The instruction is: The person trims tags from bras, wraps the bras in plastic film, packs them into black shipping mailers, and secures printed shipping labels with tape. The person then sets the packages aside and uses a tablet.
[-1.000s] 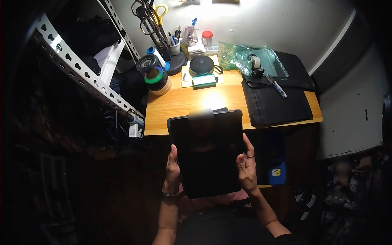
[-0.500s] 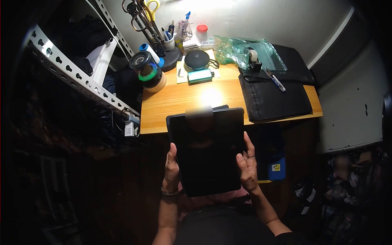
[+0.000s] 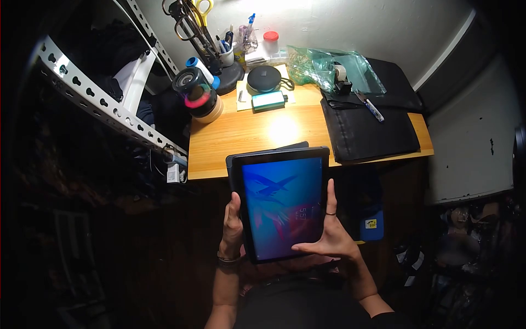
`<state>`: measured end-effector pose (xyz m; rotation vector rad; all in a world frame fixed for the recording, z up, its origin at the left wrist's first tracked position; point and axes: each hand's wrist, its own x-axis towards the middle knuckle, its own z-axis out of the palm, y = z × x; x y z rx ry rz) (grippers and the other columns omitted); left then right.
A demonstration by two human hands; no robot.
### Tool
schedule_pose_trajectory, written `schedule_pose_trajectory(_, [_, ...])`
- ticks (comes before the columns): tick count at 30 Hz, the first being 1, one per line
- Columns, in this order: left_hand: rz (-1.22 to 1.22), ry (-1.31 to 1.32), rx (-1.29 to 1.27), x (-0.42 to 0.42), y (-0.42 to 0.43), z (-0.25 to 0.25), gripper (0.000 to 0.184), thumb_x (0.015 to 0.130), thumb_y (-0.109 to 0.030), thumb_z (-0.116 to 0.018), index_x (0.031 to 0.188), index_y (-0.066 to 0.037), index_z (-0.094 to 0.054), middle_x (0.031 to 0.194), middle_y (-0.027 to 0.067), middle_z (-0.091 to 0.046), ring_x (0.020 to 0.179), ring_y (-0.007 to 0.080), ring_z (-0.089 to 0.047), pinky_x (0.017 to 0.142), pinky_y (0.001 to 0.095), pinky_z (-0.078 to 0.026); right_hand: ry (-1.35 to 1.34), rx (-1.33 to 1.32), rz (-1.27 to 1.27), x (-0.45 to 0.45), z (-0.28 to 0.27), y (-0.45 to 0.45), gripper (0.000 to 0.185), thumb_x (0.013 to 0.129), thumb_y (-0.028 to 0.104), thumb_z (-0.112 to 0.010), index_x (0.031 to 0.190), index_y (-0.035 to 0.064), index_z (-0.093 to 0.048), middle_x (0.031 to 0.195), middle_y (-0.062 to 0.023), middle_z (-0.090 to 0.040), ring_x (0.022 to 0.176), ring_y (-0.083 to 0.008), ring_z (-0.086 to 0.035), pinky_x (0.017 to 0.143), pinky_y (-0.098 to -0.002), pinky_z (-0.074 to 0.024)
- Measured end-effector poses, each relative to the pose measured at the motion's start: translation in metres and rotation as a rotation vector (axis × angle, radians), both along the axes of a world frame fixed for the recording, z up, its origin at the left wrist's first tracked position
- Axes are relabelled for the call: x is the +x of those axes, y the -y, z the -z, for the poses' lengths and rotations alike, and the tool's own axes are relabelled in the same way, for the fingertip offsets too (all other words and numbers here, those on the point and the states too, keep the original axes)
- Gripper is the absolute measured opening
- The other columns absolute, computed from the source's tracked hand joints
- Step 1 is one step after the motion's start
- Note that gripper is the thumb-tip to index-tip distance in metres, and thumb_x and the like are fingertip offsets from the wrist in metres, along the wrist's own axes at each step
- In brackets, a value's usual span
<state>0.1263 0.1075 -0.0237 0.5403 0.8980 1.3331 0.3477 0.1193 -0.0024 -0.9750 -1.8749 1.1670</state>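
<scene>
A tablet [image 3: 282, 203] in a dark cover hangs in front of the desk's near edge, its screen lit with a blue and reddish lock-screen picture and a sideways clock. Its left edge is gripped by my left hand [image 3: 232, 227], thumb along the frame and the other fingers mostly hidden. On the opposite side, my right hand [image 3: 333, 237] holds the right edge. One finger points up beside that edge, and the thumb stretches over the lower part of the screen; whether its tip touches the glass I cannot tell.
The wooden desk [image 3: 230, 145] carries a round black speaker [image 3: 264, 79], a turquoise device [image 3: 268, 101], a glowing cylindrical speaker [image 3: 196, 96], a black folder [image 3: 372, 137], a patterned pen or cutter [image 3: 373, 111] and a tape dispenser [image 3: 342, 81]. A white metal rack [image 3: 104, 104] stands left.
The tablet's screen has gone from black to lit. My right thumb has swung inward over the lower screen; my left hand stays on the left edge. The cylindrical speaker's light turned from green to pink-red.
</scene>
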Motion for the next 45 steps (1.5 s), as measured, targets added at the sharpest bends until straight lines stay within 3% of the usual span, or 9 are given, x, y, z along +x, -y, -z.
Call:
schedule_pose_trajectory(12, [-0.032, -0.015, -0.010, -0.002, 0.000, -0.015, 0.061, 0.095, -0.051, -0.031, 0.112, 0.002, -0.055, 0.097, 0.0105, -0.063, 0.084, 0.0167, -0.063, 0.071, 0.0265, -0.052, 0.013, 0.011, -0.099, -0.001, 0.008, -0.001, 0.139, 0.058, 0.030, -0.087, 0.137, -0.0008, 0.024, 0.145, -0.0277, -0.006, 0.135, -0.0352, -0.021, 0.111, -0.0385, -0.0192])
schedule_pose_trajectory(15, [-0.040, -0.006, -0.034, 0.001, 0.001, -0.024, 0.063, 0.093, -0.055, -0.034, 0.113, 0.002, -0.054, 0.099, 0.0112, -0.062, 0.086, 0.0170, -0.062, 0.072, 0.0271, -0.052, -0.074, -0.089, -0.109, -0.002, 0.007, 0.000, 0.137, 0.060, 0.016, -0.086, 0.137, 0.0066, 0.028, 0.148, -0.0214, -0.001, 0.137, -0.0279, -0.015, 0.111, -0.0389, -0.0195])
schedule_pose_trajectory(21, [0.017, -0.181, 0.102, -0.006, 0.001, -0.013, 0.065, 0.090, -0.058, -0.039, 0.106, 0.002, -0.058, 0.092, 0.0080, -0.064, 0.082, 0.0145, -0.061, 0.069, 0.0254, -0.049, 0.029, 0.003, -0.065, 0.000, 0.009, 0.003, 0.137, 0.062, 0.012, -0.084, 0.136, 0.0096, 0.031, 0.147, -0.0218, -0.009, 0.135, -0.0285, -0.020, 0.110, -0.0391, -0.0222])
schedule_pose_trajectory(23, [0.006, -0.240, 0.112, -0.007, 0.001, -0.009, 0.065, 0.090, -0.059, -0.040, 0.104, 0.002, -0.058, 0.089, 0.0071, -0.064, 0.081, 0.0136, -0.060, 0.068, 0.0247, -0.048, 0.025, -0.023, -0.028, 0.002, 0.019, 0.006, 0.138, 0.059, 0.032, -0.086, 0.136, -0.0024, 0.023, 0.143, -0.0290, -0.010, 0.133, -0.0361, -0.024, 0.111, -0.0395, -0.0197])
schedule_pose_trajectory(30, [0.034, -0.303, 0.031, -0.012, 0.003, -0.004, 0.059, 0.090, -0.057, -0.042, 0.096, -0.001, -0.060, 0.080, 0.0030, -0.061, 0.072, 0.0101, -0.057, 0.063, 0.0236, -0.045, -0.109, -0.175, 0.024, -0.002, 0.015, 0.012, 0.136, 0.059, 0.032, -0.086, 0.137, -0.0032, 0.020, 0.141, -0.0286, -0.021, 0.133, -0.0339, -0.026, 0.110, -0.0372, -0.0213])
schedule_pose_trajectory(33, [0.051, -0.325, 0.037, -0.013, 0.005, -0.004, 0.057, 0.091, -0.055, -0.042, 0.094, -0.001, -0.059, 0.078, 0.0020, -0.060, 0.070, 0.0096, -0.056, 0.062, 0.0239, -0.044, -0.040, -0.145, -0.041, -0.002, 0.012, 0.011, 0.131, 0.064, 0.004, -0.081, 0.137, 0.0149, 0.028, 0.142, -0.0209, -0.025, 0.128, -0.0278, -0.035, 0.105, -0.0401, -0.0332])
schedule_pose_trajectory(35, [0.043, -0.326, 0.050, -0.010, 0.005, -0.007, 0.057, 0.091, -0.055, -0.042, 0.096, -0.001, -0.059, 0.080, 0.0026, -0.060, 0.071, 0.0100, -0.056, 0.063, 0.0237, -0.045, -0.045, -0.058, 0.022, -0.003, 0.022, 0.012, 0.134, 0.059, 0.028, -0.086, 0.138, -0.0033, 0.019, 0.141, -0.0256, -0.022, 0.130, -0.0319, -0.031, 0.109, -0.0361, -0.0247])
schedule_pose_trajectory(39, [0.035, -0.286, 0.067, -0.004, 0.003, -0.013, 0.059, 0.092, -0.054, -0.041, 0.105, 0.001, -0.057, 0.086, 0.0048, -0.061, 0.077, 0.0114, -0.057, 0.067, 0.0238, -0.046, 0.003, -0.032, 0.058, -0.007, 0.020, 0.012, 0.132, 0.060, 0.021, -0.085, 0.137, -0.0039, 0.019, 0.137, -0.0261, -0.032, 0.128, -0.0314, -0.036, 0.108, -0.0356, -0.0265])
schedule_pose_trajectory(45, [0.038, -0.196, 0.021, 0.002, 0.006, 0.003, 0.059, 0.094, -0.052, -0.037, 0.109, 0.002, -0.055, 0.091, 0.0063, -0.062, 0.080, 0.0122, -0.058, 0.071, 0.0245, -0.047, -0.208, -0.626, 0.456, -0.002, 0.042, 0.013, 0.072, 0.087, 0.036, -0.050, 0.139, -0.0046, -0.020, 0.121, -0.0265, -0.049, 0.119, -0.0281, -0.045, 0.102, -0.0335, -0.0313])
